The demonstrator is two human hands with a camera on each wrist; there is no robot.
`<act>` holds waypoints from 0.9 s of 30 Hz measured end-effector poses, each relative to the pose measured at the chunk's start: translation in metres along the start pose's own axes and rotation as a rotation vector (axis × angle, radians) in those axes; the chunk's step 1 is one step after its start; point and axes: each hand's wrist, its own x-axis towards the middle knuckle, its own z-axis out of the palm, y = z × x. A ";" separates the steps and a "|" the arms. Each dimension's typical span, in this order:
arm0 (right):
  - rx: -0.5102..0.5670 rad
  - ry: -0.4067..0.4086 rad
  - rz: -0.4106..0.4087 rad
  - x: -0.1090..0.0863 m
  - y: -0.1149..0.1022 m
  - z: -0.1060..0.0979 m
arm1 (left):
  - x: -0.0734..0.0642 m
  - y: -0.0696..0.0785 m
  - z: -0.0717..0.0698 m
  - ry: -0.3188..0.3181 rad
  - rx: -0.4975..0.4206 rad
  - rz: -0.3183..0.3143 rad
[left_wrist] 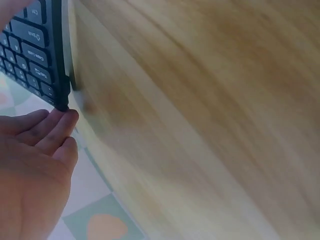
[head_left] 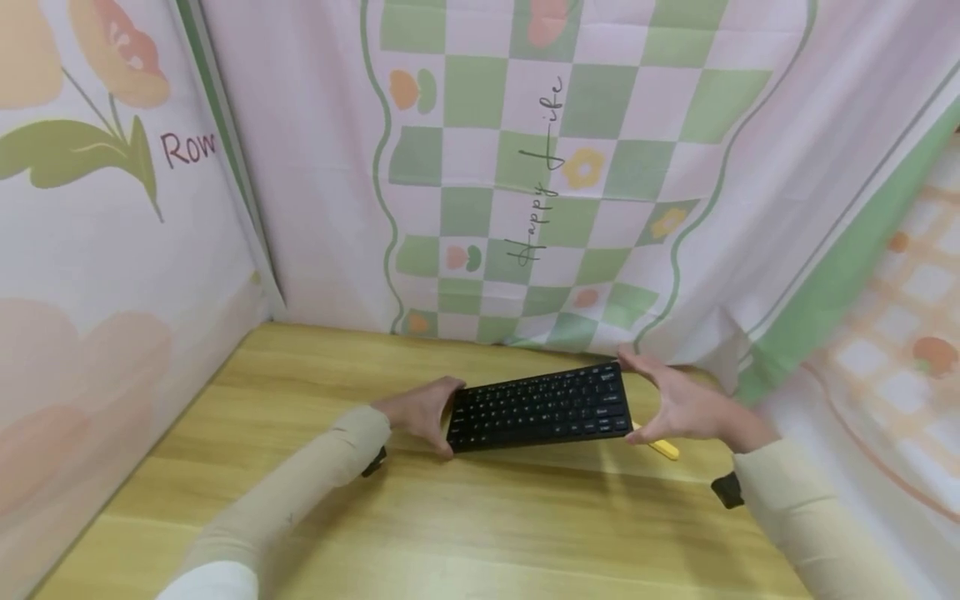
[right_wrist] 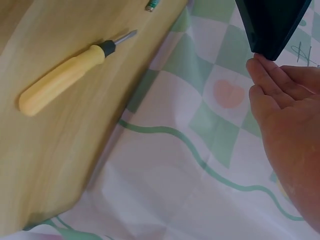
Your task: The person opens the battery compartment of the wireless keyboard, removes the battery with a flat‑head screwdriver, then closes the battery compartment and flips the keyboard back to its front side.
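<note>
A black keyboard (head_left: 540, 408) is held up over the wooden table, keys toward the head camera and its right end higher than its left. My left hand (head_left: 423, 412) grips the left end, thumb at the lower edge and fingers at the upper corner. At the opposite end my right hand (head_left: 678, 404) holds it the same way, by the corners. In the left wrist view the fingertips (left_wrist: 70, 117) meet a keyboard corner. Only the keyboard's dark underside (right_wrist: 272, 25) and edge show in the right wrist view, over the fingertips.
A screwdriver (right_wrist: 62, 82) with a yellow handle lies on the table (head_left: 420, 533), partly behind the keyboard in the head view. Near its tip is a small green cylinder (right_wrist: 151, 5), like a battery. A checked curtain (head_left: 525, 167) hangs along the table's back edge.
</note>
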 end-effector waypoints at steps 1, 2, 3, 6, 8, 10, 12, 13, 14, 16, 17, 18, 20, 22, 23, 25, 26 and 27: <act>0.008 -0.005 -0.006 0.002 0.001 0.003 | -0.003 -0.003 0.000 0.013 -0.005 0.003; 0.016 -0.012 -0.010 0.003 0.001 0.007 | -0.006 -0.005 -0.001 0.025 -0.008 0.005; 0.026 -0.020 -0.015 0.005 0.002 0.011 | -0.010 -0.008 -0.002 0.033 -0.018 0.000; 0.026 -0.035 -0.026 0.011 0.005 0.023 | -0.023 -0.015 -0.006 0.062 -0.042 -0.017; 0.025 -0.036 -0.040 0.015 0.007 0.033 | -0.032 -0.017 -0.011 0.082 -0.063 -0.029; 0.029 -0.036 -0.052 0.019 0.009 0.043 | -0.041 -0.020 -0.016 0.098 -0.080 -0.043; 0.044 -0.042 -0.057 0.024 0.009 0.053 | -0.049 -0.022 -0.021 0.111 -0.092 -0.056; 0.055 -0.051 -0.052 0.026 0.010 0.059 | -0.053 -0.023 -0.023 0.116 -0.088 -0.062; 0.061 -0.060 -0.044 0.028 0.010 0.064 | -0.057 -0.024 -0.024 0.121 -0.087 -0.069; 0.070 -0.078 -0.027 0.032 0.010 0.073 | -0.063 -0.026 -0.026 0.130 -0.090 -0.076; 0.071 -0.085 -0.026 0.034 0.010 0.078 | -0.066 -0.026 -0.027 0.134 -0.089 -0.079; 0.073 -0.092 -0.025 0.036 0.009 0.082 | -0.068 -0.027 -0.028 0.136 -0.090 -0.082; 0.069 -0.095 -0.032 0.039 0.009 0.090 | -0.073 -0.028 -0.028 0.140 -0.087 -0.090; 0.074 -0.103 -0.040 0.042 0.008 0.096 | -0.077 -0.030 -0.026 0.144 -0.089 -0.104; 0.074 -0.103 -0.041 0.043 0.008 0.100 | -0.078 -0.032 -0.025 0.150 -0.098 -0.109; 0.077 -0.110 -0.025 0.046 0.008 0.106 | -0.081 -0.033 -0.022 0.156 -0.112 -0.127; 0.079 -0.112 -0.022 0.047 0.008 0.110 | -0.082 -0.034 -0.021 0.159 -0.122 -0.137; 0.080 -0.114 -0.014 0.048 0.008 0.113 | -0.083 -0.035 -0.019 0.163 -0.133 -0.145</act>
